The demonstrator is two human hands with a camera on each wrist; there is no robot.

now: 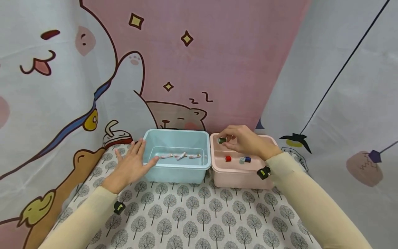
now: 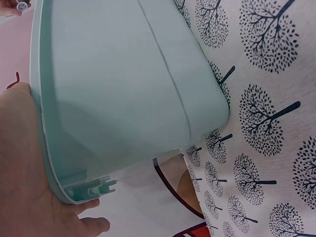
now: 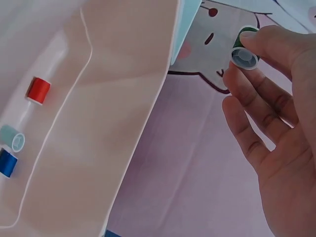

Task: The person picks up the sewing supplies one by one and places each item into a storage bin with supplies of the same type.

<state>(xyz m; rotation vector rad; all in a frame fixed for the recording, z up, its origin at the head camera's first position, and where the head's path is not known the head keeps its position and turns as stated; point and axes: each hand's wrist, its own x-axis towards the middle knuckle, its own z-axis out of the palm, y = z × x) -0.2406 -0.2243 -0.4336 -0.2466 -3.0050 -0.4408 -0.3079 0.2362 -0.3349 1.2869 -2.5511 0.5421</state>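
Between thumb and fingertips, my right hand (image 1: 240, 140) pinches a green spool of thread (image 3: 245, 48) above the pink bin (image 1: 242, 174). Inside that bin lie a red thread spool (image 3: 38, 91), a pale green spool (image 3: 12, 138) and a blue spool (image 3: 7, 163). My left hand (image 1: 130, 167) rests, fingers spread and fairly straight, on the left rim of the light blue bin (image 1: 177, 173). Several small white, printed pieces (image 1: 181, 156) lie on the floor of the blue bin.
Both bins stand side by side on a cloth (image 1: 186, 214) printed with grey trees. Behind them hangs a pink and white curtain (image 1: 217, 62) with cartoon animals, close to the bins' back edges.
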